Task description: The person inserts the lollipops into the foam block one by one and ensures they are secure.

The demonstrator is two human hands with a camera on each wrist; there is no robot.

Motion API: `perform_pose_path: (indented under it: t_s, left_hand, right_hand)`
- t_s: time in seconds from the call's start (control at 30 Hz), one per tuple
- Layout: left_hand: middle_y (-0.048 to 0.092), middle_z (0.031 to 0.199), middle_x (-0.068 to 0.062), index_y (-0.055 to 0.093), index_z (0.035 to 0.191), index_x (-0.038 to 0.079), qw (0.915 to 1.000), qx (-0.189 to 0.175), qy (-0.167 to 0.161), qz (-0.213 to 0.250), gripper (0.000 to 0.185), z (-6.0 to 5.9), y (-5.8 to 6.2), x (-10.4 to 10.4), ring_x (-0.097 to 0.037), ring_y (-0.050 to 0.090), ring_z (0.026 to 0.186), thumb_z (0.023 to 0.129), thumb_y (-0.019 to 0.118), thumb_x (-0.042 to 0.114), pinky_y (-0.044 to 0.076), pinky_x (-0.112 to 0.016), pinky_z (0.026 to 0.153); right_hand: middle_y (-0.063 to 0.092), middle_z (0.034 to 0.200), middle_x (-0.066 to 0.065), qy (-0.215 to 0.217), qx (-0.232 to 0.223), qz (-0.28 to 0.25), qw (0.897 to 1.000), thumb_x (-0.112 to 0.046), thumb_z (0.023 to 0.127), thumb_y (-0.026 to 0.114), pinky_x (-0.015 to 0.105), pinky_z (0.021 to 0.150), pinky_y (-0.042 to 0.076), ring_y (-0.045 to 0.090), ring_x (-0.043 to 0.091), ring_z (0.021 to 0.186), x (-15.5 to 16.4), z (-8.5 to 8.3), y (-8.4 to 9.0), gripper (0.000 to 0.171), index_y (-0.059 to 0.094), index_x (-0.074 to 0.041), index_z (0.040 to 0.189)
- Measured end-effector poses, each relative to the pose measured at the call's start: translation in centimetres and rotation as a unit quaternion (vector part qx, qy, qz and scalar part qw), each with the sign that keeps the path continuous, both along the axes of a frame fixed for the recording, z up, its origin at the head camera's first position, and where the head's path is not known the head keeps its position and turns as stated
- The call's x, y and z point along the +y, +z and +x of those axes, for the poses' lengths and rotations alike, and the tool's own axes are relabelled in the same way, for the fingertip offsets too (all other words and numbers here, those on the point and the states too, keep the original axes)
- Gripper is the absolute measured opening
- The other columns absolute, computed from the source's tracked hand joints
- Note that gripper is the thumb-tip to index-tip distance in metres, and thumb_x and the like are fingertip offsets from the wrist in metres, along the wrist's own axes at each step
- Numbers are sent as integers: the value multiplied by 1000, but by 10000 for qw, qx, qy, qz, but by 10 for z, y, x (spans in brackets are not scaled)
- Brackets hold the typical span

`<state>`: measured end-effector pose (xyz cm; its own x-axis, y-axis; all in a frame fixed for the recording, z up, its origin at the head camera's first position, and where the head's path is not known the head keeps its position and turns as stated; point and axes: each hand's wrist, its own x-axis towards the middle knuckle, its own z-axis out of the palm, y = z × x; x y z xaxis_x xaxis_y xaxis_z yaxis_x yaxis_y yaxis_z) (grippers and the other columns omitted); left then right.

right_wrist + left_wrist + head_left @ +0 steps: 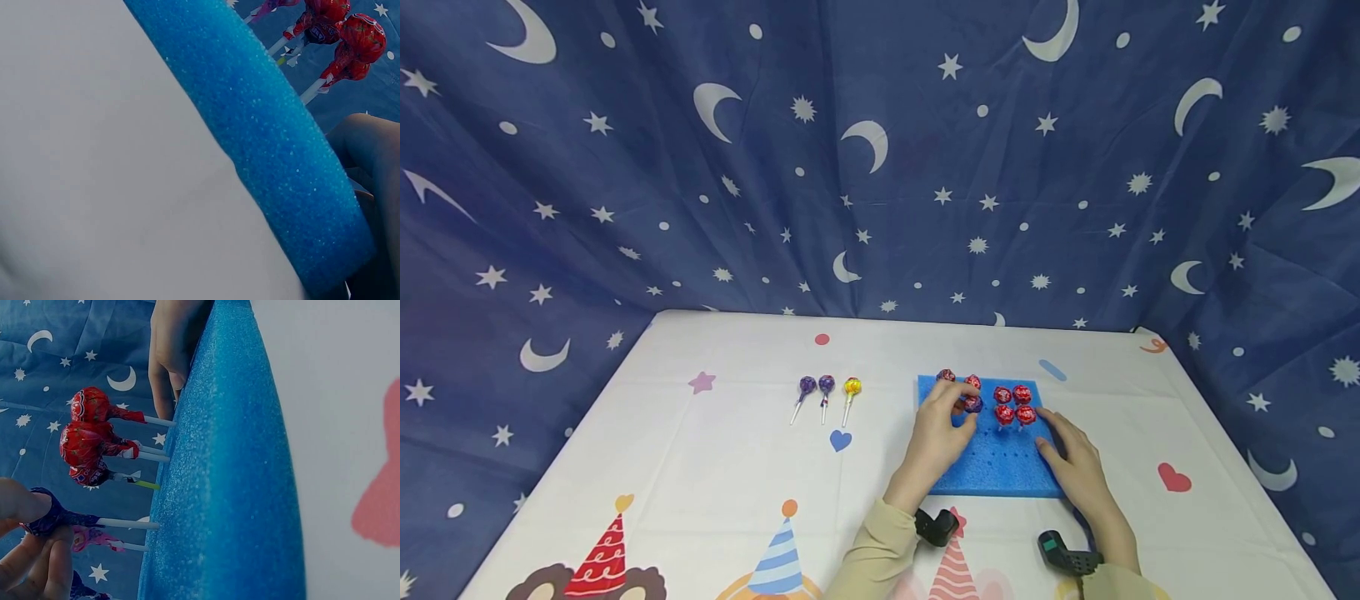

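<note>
While the left hand (942, 423) is pinching a purple lollipop (973, 404) by its wrapped head, the white stick (128, 523) is pointing down at the blue foam block (992, 479). That hold is probably leaving the stick free to meet the foam; its tip is reaching the top face, though whether it is sitting in a hole I cannot tell. The right hand (1078, 467) is gripping nothing: its fingers are lying extended and touching the block's right edge, seemingly steadying it against any push. Four red lollipops (1004, 414) are standing close together in the block's right half, the foam holding their sticks, and others are showing just beyond the left hand, partly hidden. Two loose purple lollipops (826, 384) and a yellow lollipop (852, 386) are lying on the white tablecloth (737, 450), left of the block and well apart from it, presumably waiting on the left hand's side for easy reach
</note>
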<state>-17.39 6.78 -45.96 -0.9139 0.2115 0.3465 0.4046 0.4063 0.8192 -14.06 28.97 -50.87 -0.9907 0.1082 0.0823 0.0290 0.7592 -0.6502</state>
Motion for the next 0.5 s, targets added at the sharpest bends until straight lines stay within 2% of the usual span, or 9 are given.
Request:
perform_pose_path:
  t_s: [0.23, 0.5]
  left_hand:
    - [59, 108, -1, 65, 113, 13, 10000, 21, -73, -3, 28, 0, -1, 1, -12, 60, 89, 86, 68, 6, 52, -18, 79]
    - [61, 109, -2, 65, 113, 14, 9997, -147, -161, 91, 28, 0, -1, 0, -10, 62, 90, 86, 69, 8, 52, -17, 80]
  right_hand:
    - [31, 152, 26, 10, 39, -8, 10000, -26, 98, 50, 73, 108, 10, 20, 49, 142, 0, 0, 0, 52, 39, -10, 145]
    - [31, 152, 26, 8, 27, -16, 10000, -26, 98, 49, 72, 109, 9, 20, 49, 142, 0, 0, -1, 51, 38, -10, 146]
